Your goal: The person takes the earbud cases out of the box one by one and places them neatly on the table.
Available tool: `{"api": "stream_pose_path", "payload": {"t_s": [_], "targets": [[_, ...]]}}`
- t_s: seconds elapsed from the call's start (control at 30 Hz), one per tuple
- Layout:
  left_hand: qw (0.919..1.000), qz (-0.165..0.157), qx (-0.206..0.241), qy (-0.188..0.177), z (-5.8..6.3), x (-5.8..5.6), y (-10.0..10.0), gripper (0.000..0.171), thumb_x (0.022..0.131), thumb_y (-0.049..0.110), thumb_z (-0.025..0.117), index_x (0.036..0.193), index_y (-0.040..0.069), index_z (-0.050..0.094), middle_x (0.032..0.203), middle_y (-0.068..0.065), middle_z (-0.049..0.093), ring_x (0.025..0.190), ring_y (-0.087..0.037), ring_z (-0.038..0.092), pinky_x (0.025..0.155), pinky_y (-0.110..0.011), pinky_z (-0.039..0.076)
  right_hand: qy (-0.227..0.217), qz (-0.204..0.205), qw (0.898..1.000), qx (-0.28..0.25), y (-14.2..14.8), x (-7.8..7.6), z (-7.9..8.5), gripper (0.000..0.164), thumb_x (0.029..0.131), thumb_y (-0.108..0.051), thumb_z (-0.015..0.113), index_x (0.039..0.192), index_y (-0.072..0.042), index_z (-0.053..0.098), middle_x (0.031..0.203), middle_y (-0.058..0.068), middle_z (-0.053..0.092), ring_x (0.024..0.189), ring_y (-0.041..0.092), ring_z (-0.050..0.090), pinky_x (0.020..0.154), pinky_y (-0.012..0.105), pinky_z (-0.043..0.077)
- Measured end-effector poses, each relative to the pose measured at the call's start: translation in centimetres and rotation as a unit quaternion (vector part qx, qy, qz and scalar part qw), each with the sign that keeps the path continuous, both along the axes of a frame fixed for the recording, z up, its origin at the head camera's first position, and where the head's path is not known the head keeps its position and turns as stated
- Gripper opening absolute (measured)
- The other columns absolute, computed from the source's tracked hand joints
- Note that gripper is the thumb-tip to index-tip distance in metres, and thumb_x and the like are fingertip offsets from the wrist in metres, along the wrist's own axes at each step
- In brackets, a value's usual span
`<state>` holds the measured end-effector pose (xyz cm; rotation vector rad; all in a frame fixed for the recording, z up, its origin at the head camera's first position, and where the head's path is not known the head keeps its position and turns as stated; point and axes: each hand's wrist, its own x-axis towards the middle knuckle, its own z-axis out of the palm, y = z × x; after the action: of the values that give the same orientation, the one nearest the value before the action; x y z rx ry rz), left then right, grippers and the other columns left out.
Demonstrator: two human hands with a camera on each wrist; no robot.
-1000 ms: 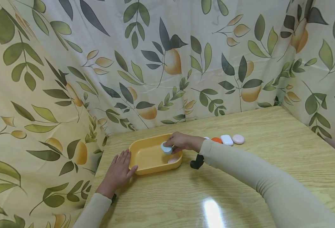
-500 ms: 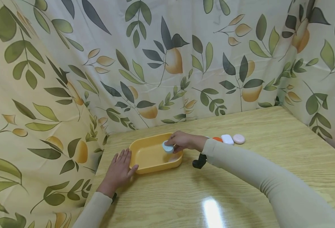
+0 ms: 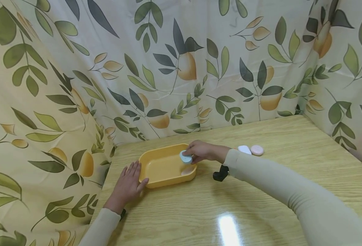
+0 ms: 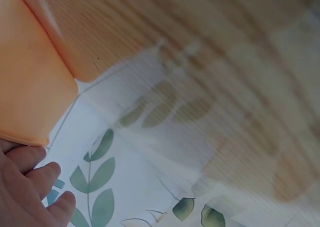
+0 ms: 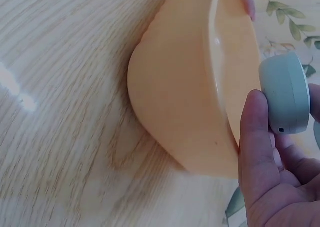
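Between the thumb and fingers of my right hand (image 3: 201, 150) is a thick, pale blue-green round disc (image 3: 185, 157). In the right wrist view the disc (image 5: 285, 94) has a small dark square hole in its side. It is held above the right end of a yellow oblong tray (image 3: 159, 183). A pale pink rounded piece (image 3: 187, 171) lies inside the tray's right corner. My left hand (image 3: 128, 184) rests with extended fingers at the tray's left rim. In the left wrist view its fingers (image 4: 45, 174) lie against the outside of the tray.
A white rounded piece (image 3: 244, 149) and a pale pink round one (image 3: 257, 150) lie on the wooden table (image 3: 181, 218), right of the tray. An orange edge shows beside them, mostly hidden by the right sleeve (image 3: 270, 181). A leaf-patterned curtain (image 3: 181, 112) stands behind the table.
My right hand has moved a little to the right with the disc, toward the tray's right rim. Its sleeve covers more of the row of pieces. The left hand stays put.
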<state>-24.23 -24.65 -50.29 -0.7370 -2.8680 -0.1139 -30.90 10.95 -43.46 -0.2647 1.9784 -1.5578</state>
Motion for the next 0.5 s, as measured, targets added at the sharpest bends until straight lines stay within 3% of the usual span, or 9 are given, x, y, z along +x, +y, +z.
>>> {"api": "stream_pose_path", "payload": {"t_s": [0.5], "targets": [[0.9999, -0.006, 0.006, 0.009, -0.1, 0.0, -0.1, 0.079, 0.101, 0.055, 0.036, 0.149, -0.008, 0.029, 0.156, -0.021, 0.026, 0.143, -0.036, 0.022, 0.114, -0.055, 0.015, -0.01, -0.027, 1.0, -0.006, 2.5, -0.2, -0.5, 0.029, 0.097, -0.015, 0.061, 0.115, 0.008, 0.057, 0.098, 0.014, 0.063, 0.079, 0.021, 0.066, 0.078, 0.038, 0.057]]}}
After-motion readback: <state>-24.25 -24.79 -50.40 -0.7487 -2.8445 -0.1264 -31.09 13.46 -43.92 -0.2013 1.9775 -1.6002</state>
